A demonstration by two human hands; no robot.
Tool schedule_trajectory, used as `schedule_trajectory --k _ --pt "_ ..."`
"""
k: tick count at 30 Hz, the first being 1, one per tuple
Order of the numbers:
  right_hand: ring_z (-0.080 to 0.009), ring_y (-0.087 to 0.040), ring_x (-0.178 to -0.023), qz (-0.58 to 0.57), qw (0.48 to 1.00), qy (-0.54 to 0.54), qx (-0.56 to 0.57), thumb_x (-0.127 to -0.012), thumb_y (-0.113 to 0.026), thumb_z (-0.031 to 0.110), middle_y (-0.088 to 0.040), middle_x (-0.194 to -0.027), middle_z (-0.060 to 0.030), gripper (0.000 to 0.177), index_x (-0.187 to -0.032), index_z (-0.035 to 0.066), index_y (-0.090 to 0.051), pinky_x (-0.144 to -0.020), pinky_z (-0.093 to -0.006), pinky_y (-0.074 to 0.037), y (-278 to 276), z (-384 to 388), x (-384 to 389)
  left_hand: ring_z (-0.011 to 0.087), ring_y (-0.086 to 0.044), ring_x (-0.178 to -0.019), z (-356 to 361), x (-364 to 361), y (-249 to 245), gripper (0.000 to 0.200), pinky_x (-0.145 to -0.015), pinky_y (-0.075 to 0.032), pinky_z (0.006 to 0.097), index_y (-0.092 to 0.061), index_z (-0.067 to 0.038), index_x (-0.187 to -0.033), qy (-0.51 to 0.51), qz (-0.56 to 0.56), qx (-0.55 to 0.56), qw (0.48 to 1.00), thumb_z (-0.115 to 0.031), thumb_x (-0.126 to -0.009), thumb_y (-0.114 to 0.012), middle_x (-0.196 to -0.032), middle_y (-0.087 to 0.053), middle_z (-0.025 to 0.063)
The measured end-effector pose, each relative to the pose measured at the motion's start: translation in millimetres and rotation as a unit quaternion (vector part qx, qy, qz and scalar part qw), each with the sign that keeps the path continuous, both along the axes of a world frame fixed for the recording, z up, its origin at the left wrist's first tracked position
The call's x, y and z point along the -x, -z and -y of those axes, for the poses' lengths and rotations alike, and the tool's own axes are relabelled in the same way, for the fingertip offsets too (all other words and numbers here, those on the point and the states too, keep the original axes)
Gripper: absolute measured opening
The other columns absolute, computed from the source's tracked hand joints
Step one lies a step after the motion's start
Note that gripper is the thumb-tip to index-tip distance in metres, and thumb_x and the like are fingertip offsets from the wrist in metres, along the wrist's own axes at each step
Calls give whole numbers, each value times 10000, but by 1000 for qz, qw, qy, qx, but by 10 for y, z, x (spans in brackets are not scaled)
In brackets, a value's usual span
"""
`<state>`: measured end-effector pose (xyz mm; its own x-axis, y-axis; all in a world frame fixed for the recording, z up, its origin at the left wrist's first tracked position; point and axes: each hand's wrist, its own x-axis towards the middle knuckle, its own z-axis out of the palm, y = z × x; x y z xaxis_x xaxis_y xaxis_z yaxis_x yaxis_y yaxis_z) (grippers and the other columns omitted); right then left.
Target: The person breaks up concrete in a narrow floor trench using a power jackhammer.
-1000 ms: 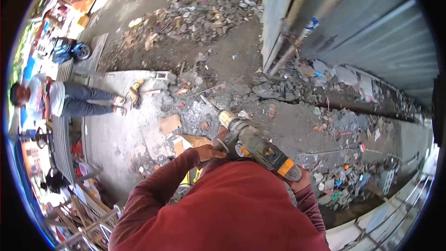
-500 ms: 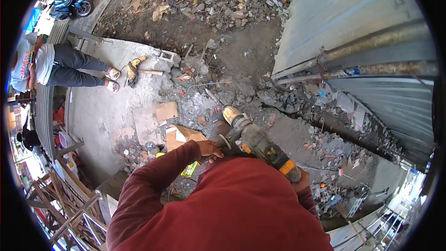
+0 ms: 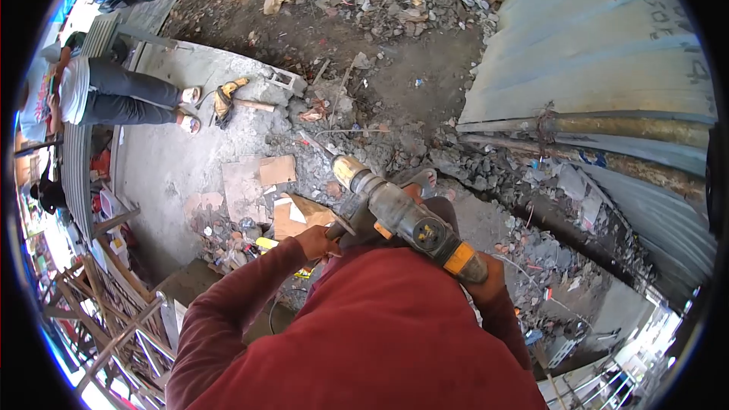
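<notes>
A grey and yellow demolition hammer (image 3: 406,216) lies slantwise in front of my body, its chisel (image 3: 317,145) pointing up and left over the broken concrete (image 3: 304,171). My left hand (image 3: 315,244) is wrapped round the side handle near the hammer's front. At the rear end, my right hand (image 3: 487,281) grips the back handle, with its fingers partly hidden behind the tool. Below the chisel, cardboard pieces (image 3: 277,170) lie on the rubble. Part of my foot (image 3: 422,180) shows beyond the hammer body.
A person (image 3: 125,95) stands on the concrete slab at left, near a yellow and black power tool (image 3: 225,100). Corrugated metal sheets (image 3: 585,53) and rusty pipes (image 3: 630,127) line the right side. A narrow trench (image 3: 562,228) runs beside them. Stacked wood (image 3: 106,311) stands at lower left.
The hammer has swung left, and its chisel tip now lies further left and slightly higher in view. My left hand has shifted left with it. Both hands keep their hold.
</notes>
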<state>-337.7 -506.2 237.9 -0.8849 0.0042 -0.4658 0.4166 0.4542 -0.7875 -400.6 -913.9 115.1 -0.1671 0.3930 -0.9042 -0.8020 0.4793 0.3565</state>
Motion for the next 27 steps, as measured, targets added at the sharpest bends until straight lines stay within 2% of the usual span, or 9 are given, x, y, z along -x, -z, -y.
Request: schedule_trajectory --k 5,8,12,14,18,21,24,26,27 --pt "-211 -747 -836 -7 997 -77 24 -751 -887 133 -760 -905 -142 331 -1010 1 -729 -758 -351 -575 420 -480 354 137 -617 -554 -306 -243 52 129 -529 -491 285 -665 -40 -840 -71 -61 47 994 -116 -809 -764 -683 -644 33" --pt "-215 -747 -827 -16 991 -118 54 -742 -892 126 -761 -893 -138 324 -996 5 -732 -745 -352 -574 490 -764 701 144 -604 -562 -617 -456 166 176 -526 -488 313 -691 -24 -853 -151 -50 72 985 -162 -773 -766 -681 -654 45" --pt "-204 -743 -816 -18 986 -160 45 -730 -900 115 -759 -888 -126 337 -1001 5 -733 -733 -343 -571 521 -1108 870 137 -606 -580 -995 -628 150 181 -538 -491 314 -704 -28 -879 -155 -48 104 981 -160 -767 -759 -700 -661 46" --pt "-199 -742 -815 -28 984 -167 52 -727 -903 113 -760 -895 -122 344 -1005 3 -733 -732 -338 -571 558 -1244 899 131 -602 -594 -1157 -493 -89 188 -545 -488 312 -706 -33 -887 -171 -49 115 977 -170 -767 -749 -706 -656 42" --pt "-209 -749 -859 -49 983 -170 44 -727 -902 108 -764 -946 -142 384 -1056 0 -735 -762 -335 -576 487 -1292 1003 131 -598 -598 -1173 -381 -73 185 -545 -482 312 -702 -31 -886 -148 -80 111 980 -168 -768 -740 -713 -656 42" --pt "-225 -752 -889 -30 989 -139 51 -732 -896 111 -764 -973 -152 406 -1088 4 -734 -793 -340 -577 514 -1245 999 128 -668 -814 -1045 -198 22 247 -727 -548 331 -730 -26 -1080 -116 -59 85 988 -112 -851 -693 -912 -728 58" --pt "-235 -754 -916 -19 993 -104 55 -738 -894 203 -765 -1003 -156 443 -1118 33 -740 -827 -349 -578 608 -1120 933 176 -655 -745 -870 95 60 227 -672 -527 338 -718 -2 -968 -93 -147 79 982 -161 -807 -703 -815 -701 71" --pt "-257 -754 -907 -62 995 -61 46 -738 -884 229 -762 -988 -156 426 -1093 42 -742 -820 -357 -579 670 -953 813 190 -667 -829 -755 466 -136 267 -743 -535 343 -715 12 -1022 16 -221 87 971 -167 -823 -701 -877 -719 84" --pt "-266 -753 -906 -42 997 -33 52 -741 -876 229 -760 -985 -154 415 -1088 45 -741 -818 -359 -579 627 -830 778 178 -665 -803 -597 572 -18 225 -728 -534 339 -707 6 -988 19 -208 68 976 -146 -822 -709 -853 -709 82"
